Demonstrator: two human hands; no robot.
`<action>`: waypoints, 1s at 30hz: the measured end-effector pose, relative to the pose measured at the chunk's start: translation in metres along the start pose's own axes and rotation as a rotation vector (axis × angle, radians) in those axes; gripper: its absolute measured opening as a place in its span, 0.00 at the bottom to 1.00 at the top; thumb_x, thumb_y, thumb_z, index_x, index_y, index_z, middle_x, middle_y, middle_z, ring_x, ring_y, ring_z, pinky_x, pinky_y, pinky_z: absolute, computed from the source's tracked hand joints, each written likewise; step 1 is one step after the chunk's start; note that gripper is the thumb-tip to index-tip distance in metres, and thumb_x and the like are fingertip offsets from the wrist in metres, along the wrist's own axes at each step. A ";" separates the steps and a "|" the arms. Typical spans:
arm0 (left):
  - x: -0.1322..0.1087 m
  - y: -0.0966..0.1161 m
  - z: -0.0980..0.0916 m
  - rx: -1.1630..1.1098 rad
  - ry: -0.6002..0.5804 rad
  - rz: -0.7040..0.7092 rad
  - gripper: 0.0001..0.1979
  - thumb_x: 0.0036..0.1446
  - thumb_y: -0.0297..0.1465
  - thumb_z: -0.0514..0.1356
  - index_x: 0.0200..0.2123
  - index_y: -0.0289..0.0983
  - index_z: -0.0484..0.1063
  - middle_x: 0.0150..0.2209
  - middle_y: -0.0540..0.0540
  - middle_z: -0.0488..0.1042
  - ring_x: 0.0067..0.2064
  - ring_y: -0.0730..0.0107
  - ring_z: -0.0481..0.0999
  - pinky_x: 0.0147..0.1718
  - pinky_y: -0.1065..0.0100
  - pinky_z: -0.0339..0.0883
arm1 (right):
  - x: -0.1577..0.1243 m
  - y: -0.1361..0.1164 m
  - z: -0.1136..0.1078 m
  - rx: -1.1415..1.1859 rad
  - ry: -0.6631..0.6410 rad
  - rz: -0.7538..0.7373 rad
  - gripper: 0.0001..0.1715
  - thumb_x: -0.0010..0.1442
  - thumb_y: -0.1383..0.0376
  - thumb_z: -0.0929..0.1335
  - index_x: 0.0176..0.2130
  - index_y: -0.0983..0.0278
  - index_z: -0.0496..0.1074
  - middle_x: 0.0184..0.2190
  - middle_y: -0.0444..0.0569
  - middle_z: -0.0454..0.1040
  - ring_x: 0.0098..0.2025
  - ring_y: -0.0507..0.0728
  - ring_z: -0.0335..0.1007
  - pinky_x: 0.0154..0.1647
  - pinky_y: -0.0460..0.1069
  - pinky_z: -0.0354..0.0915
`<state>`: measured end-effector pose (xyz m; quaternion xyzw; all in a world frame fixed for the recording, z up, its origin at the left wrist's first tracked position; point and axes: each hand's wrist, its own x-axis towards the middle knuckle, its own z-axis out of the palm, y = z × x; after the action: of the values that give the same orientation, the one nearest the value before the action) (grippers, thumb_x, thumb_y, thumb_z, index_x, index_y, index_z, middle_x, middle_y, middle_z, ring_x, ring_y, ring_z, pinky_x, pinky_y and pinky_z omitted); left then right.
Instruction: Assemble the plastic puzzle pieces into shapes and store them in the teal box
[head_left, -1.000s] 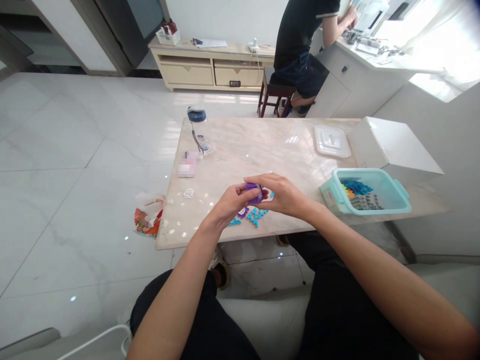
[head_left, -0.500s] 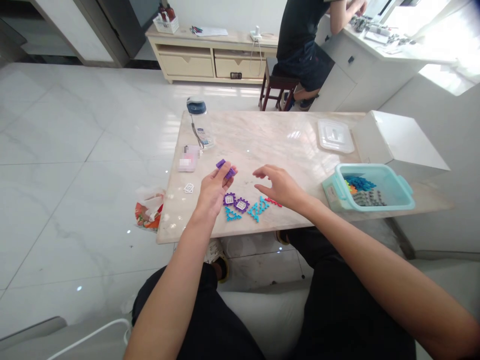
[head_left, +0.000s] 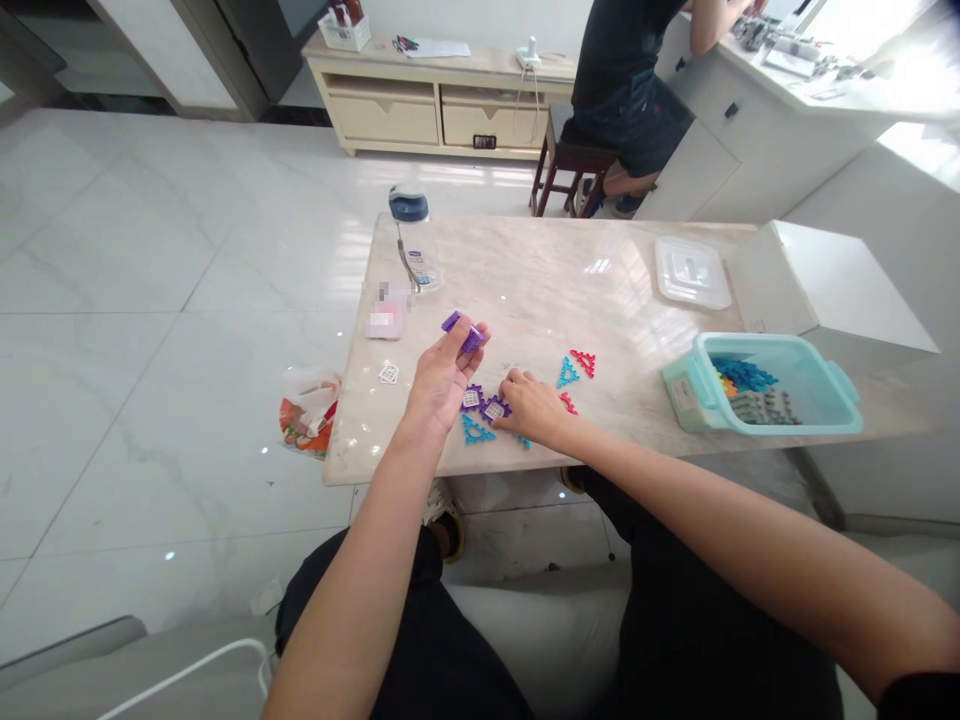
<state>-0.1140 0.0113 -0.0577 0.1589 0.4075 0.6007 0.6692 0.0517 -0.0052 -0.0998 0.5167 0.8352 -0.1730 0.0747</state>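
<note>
My left hand (head_left: 441, 378) is raised over the table, its thumb and fingers closed around some purple plastic building tiles (head_left: 471, 338). Lower and to the right, my right hand (head_left: 531, 402) is down on the table. Its fingers curl at the right edge of a purple square tile with a white lattice insert (head_left: 495, 410); the fingertips are partly hidden. A matching purple tile (head_left: 472, 398) lies just left of that one. Blue triangle tiles (head_left: 477, 431) lie in front, one partly under my right hand. Past that hand are another blue triangle (head_left: 568, 372) and red tiles (head_left: 584, 362).
A turquoise tub (head_left: 780, 425) of blue and grey pieces stands at right, near a clear lid (head_left: 691, 272) and white box (head_left: 847, 275). At left are a water bottle (head_left: 421, 250), a pink item (head_left: 388, 315) and a white lattice piece (head_left: 388, 373). Another person (head_left: 626, 90) sits beyond.
My right hand has come down and left from above the table onto the tiles, uncovering a blue triangle and a red tile. My left hand still holds the purple tiles. The view has shifted slightly.
</note>
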 end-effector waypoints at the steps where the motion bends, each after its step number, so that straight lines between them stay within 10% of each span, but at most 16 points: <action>1: 0.000 0.000 -0.001 -0.008 -0.008 0.006 0.24 0.53 0.40 0.79 0.47 0.35 0.78 0.48 0.40 0.86 0.53 0.62 0.85 0.53 0.67 0.73 | 0.002 0.000 0.000 0.020 0.000 0.010 0.27 0.64 0.51 0.78 0.54 0.65 0.77 0.60 0.63 0.73 0.60 0.69 0.72 0.56 0.58 0.72; 11: -0.004 0.000 -0.003 0.056 -0.045 0.024 0.26 0.50 0.42 0.80 0.46 0.35 0.80 0.49 0.38 0.85 0.55 0.60 0.84 0.55 0.65 0.72 | 0.024 0.014 -0.021 0.283 0.007 0.083 0.12 0.60 0.73 0.75 0.45 0.64 0.82 0.42 0.52 0.85 0.44 0.59 0.82 0.43 0.48 0.70; 18: -0.009 -0.010 0.003 0.311 -0.100 0.023 0.27 0.48 0.43 0.81 0.46 0.34 0.83 0.46 0.39 0.86 0.50 0.62 0.85 0.54 0.64 0.74 | 0.013 0.062 -0.072 0.650 0.292 0.168 0.09 0.62 0.66 0.76 0.44 0.65 0.86 0.35 0.51 0.87 0.36 0.57 0.83 0.36 0.47 0.71; 30: -0.019 -0.012 0.014 0.744 -0.172 0.307 0.30 0.47 0.39 0.81 0.51 0.34 0.80 0.50 0.37 0.86 0.51 0.54 0.85 0.58 0.54 0.76 | -0.013 0.081 -0.081 0.907 0.298 0.117 0.06 0.62 0.69 0.74 0.37 0.68 0.86 0.28 0.51 0.85 0.29 0.55 0.82 0.28 0.44 0.70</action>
<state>-0.0950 -0.0053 -0.0509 0.4986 0.5111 0.4898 0.5003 0.1337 0.0464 -0.0372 0.5624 0.6465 -0.4396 -0.2692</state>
